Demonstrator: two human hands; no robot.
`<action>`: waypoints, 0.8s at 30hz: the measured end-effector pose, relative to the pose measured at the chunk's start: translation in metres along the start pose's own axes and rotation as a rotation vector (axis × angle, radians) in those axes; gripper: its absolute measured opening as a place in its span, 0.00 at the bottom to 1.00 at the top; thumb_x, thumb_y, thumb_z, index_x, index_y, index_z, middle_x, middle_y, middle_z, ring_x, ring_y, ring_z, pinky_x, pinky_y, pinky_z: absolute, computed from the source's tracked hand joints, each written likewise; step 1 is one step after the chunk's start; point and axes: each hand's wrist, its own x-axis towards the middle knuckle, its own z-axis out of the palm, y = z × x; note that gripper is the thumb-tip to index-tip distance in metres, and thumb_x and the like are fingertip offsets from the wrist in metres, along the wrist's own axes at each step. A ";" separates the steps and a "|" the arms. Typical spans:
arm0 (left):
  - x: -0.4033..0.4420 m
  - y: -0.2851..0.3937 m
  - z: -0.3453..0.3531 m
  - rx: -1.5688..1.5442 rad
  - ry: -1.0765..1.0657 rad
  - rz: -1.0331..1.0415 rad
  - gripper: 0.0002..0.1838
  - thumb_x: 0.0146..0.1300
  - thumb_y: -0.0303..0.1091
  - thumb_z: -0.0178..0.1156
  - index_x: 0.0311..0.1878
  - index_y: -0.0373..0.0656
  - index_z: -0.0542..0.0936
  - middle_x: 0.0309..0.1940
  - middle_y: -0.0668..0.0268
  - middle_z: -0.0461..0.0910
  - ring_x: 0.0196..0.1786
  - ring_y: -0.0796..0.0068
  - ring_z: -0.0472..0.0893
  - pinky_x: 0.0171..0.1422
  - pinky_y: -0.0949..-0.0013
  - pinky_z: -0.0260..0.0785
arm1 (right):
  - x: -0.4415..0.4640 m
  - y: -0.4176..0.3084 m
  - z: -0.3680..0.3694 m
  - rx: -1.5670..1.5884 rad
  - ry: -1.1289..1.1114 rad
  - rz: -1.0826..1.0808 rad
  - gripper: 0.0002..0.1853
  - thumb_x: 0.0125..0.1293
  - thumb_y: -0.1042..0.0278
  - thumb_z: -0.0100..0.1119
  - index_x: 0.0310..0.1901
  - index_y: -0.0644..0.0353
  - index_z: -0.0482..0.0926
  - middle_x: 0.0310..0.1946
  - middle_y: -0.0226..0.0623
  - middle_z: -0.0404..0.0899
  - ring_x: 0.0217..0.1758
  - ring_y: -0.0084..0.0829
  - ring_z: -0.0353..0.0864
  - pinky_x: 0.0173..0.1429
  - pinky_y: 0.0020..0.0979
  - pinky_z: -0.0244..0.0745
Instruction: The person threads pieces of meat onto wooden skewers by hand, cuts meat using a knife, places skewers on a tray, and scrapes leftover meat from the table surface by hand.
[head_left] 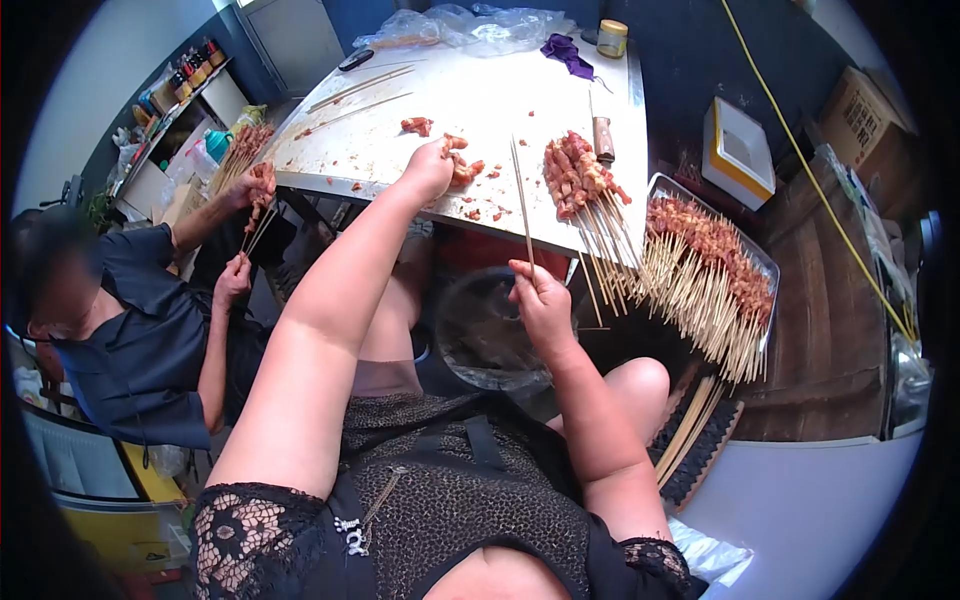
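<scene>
My left hand reaches over the white table, its fingers closed on a piece of raw meat beside a few other scraps. Lower and to the right, my right hand grips the bottom of a thin wooden skewer, which points upward with no meat on it. To its right a pile of meat skewers lies on the table edge, sticks hanging over. A knife lies just behind that pile.
A tray of many meat skewers stands at the right, near a foam box. Bare sticks lie below. A co-worker at the left holds skewers. Plastic bags and a jar sit at the back.
</scene>
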 end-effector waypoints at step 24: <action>-0.041 -0.014 -0.019 0.793 0.203 0.397 0.09 0.59 0.22 0.52 0.39 0.36 0.81 0.32 0.58 0.83 0.36 0.67 0.83 0.44 0.69 0.74 | -0.005 -0.002 -0.001 -0.006 -0.056 0.226 0.12 0.68 0.71 0.52 0.49 0.62 0.79 0.22 0.23 0.74 0.23 0.11 0.66 0.27 0.16 0.61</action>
